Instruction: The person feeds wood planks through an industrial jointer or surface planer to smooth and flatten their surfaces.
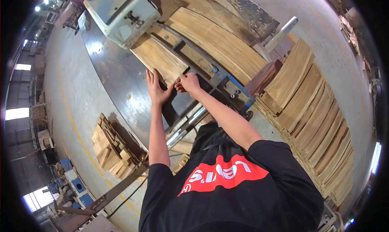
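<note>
A wooden board (160,57) lies on the dark metal machine table (109,74), its far end at the pale machine housing (125,19). My left hand (157,88) rests at the board's near left corner, fingers stretched out and the thumb toward the near edge. At the near right corner my right hand (188,84) is closed, its fingers curled against the board's end. Beside the board on the right runs a metal guide fence (198,59) with sawdust in its recesses.
Long boards (219,43) lie beyond the fence. To the right is a large stack of planks (320,118). Offcuts (111,147) are piled at the lower left. A metal bar (283,31) sticks out at the upper right.
</note>
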{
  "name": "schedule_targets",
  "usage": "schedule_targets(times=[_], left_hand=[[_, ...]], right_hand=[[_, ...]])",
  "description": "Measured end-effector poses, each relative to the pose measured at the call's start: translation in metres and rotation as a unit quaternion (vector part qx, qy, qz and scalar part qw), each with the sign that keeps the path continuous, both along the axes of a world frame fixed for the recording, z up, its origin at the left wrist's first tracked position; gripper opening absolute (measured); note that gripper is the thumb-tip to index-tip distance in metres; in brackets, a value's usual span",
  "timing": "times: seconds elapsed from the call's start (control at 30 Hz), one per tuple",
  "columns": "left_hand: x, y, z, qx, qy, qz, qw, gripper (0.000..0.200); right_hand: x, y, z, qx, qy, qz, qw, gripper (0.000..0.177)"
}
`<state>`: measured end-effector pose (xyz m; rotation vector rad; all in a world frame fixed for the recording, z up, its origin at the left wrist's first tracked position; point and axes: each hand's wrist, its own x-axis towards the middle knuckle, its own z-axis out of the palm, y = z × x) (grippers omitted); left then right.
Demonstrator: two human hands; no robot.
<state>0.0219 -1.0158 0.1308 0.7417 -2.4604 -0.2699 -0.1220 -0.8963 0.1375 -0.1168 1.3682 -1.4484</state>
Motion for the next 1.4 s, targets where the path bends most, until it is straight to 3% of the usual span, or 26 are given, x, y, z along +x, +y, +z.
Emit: schedule_targets(times=[0.13,0.2,0.27,0.3,0.37,0.63,1.4], left_hand=[[-0.001,0.006,0.008,0.013,-0.005,0.003,1.0,0.111],[-0.006,0.008,0.014,0.017,-0.015,0.011,1.0,0.114],[-0.002,0.009,0.016,0.019,-0.026,0.021,0.999,0.117],[-0.001,0.007,0.015,0.021,-0.027,0.024,0.999,0.119],[0.002,0.006,0.016,0.033,-0.046,0.03,0.998,0.119],[0.002,0.012,0.025,0.041,-0.06,0.043,0.996,0.12],[0.005,0.007,0.022,0.051,-0.017,0.042,0.998,0.118]], right_hand=[[0.007,-0.019,-0.03,0.023,0.226,-0.014,0.974,0.038],[0.005,-0.019,-0.051,0.043,0.472,-0.036,0.88,0.036],[-0.001,-0.011,-0.03,0.012,0.275,-0.002,0.961,0.028],[-0.004,-0.01,-0.035,-0.026,0.212,-0.002,0.977,0.026],[-0.009,-0.005,-0.001,0.017,0.091,0.018,0.996,0.034],[-0.008,0.003,0.013,-0.001,0.14,0.069,0.988,0.037],[-0.007,0.005,0.014,0.002,0.181,0.086,0.98,0.041]])
